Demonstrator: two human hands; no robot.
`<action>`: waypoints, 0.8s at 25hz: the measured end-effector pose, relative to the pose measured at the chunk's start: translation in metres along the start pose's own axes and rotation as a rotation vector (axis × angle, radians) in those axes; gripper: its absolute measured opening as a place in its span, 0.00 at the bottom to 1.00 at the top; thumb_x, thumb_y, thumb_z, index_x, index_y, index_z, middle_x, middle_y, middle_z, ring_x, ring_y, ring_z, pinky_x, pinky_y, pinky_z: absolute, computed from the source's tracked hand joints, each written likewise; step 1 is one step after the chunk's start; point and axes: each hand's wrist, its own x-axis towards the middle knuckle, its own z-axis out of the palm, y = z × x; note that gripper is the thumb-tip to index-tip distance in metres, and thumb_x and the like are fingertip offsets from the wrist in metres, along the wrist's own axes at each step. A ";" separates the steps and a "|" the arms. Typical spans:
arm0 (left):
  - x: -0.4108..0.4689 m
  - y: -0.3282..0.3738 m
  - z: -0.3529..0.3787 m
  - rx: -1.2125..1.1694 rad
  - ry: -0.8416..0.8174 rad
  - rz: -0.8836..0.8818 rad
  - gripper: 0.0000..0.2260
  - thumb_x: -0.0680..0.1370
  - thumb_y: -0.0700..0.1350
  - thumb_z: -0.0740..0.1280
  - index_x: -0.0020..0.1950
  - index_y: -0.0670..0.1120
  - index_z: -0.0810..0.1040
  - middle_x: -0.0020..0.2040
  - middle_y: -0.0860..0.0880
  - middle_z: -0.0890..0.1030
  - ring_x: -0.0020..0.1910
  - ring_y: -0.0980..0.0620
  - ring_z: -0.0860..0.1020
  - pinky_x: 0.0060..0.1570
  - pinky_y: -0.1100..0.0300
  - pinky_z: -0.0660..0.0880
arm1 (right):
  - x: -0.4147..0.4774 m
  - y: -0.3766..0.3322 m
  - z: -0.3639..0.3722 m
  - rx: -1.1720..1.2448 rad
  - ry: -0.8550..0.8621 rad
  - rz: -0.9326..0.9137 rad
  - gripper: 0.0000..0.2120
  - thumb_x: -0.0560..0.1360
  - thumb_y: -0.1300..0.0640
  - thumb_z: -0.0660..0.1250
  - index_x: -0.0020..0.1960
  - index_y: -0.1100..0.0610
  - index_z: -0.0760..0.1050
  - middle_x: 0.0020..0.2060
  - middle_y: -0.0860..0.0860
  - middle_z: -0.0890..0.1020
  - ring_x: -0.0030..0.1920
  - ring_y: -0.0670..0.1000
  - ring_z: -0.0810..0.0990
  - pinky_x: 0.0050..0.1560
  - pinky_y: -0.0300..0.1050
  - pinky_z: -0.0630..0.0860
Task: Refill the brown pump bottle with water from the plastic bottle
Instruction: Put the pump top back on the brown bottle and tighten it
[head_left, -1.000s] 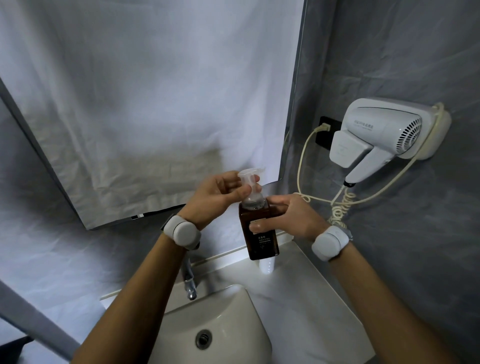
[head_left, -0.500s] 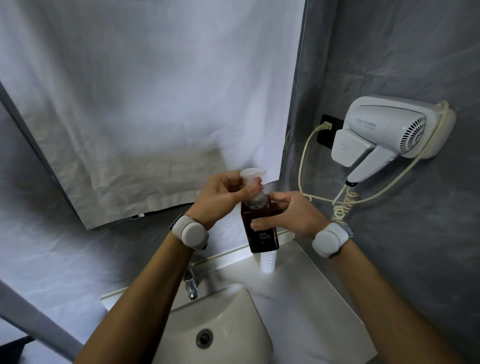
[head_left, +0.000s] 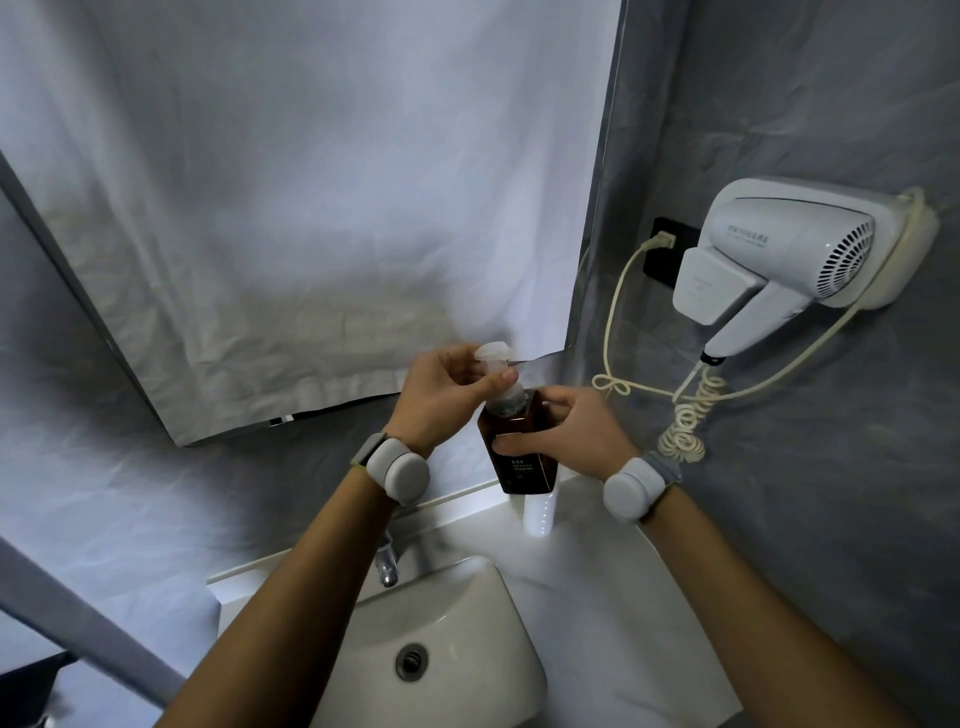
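I hold the brown pump bottle (head_left: 524, 462) up above the counter, roughly upright. My right hand (head_left: 566, 431) grips its body from the right, thumb across the front. My left hand (head_left: 447, 395) pinches the clear pump head (head_left: 493, 356) at its collar from the left. Directly below and behind the brown bottle stands the clear plastic bottle (head_left: 537, 512) on the counter; only its lower part shows.
A white basin (head_left: 467, 618) with a drain and a chrome tap (head_left: 387, 566) lies below my arms. A white counter (head_left: 613, 613) runs to the right. A wall-mounted hair dryer (head_left: 784, 254) with a coiled cord (head_left: 685, 426) hangs right. A covered mirror fills the wall.
Both hands and the brown bottle stay almost in place; my left fingers have shifted slightly round the pump collar.
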 end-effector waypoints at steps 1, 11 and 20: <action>0.000 -0.002 0.000 0.002 0.010 -0.003 0.08 0.76 0.40 0.77 0.54 0.48 0.86 0.46 0.48 0.89 0.47 0.54 0.87 0.50 0.62 0.83 | 0.001 0.003 0.001 0.012 -0.010 -0.002 0.30 0.55 0.46 0.88 0.55 0.46 0.86 0.45 0.45 0.91 0.47 0.46 0.90 0.52 0.46 0.86; -0.005 -0.018 0.001 -0.015 -0.038 -0.009 0.11 0.78 0.37 0.74 0.56 0.51 0.85 0.52 0.33 0.86 0.48 0.48 0.86 0.52 0.60 0.83 | 0.017 0.025 -0.001 0.104 -0.209 0.075 0.28 0.54 0.46 0.90 0.52 0.43 0.87 0.49 0.49 0.91 0.52 0.49 0.90 0.48 0.35 0.83; 0.010 -0.048 0.002 0.122 -0.008 -0.096 0.12 0.76 0.37 0.76 0.59 0.37 0.85 0.53 0.37 0.87 0.55 0.39 0.86 0.61 0.46 0.82 | 0.039 0.048 0.002 -0.024 -0.253 0.149 0.24 0.65 0.58 0.86 0.56 0.49 0.82 0.49 0.49 0.90 0.52 0.44 0.88 0.54 0.39 0.83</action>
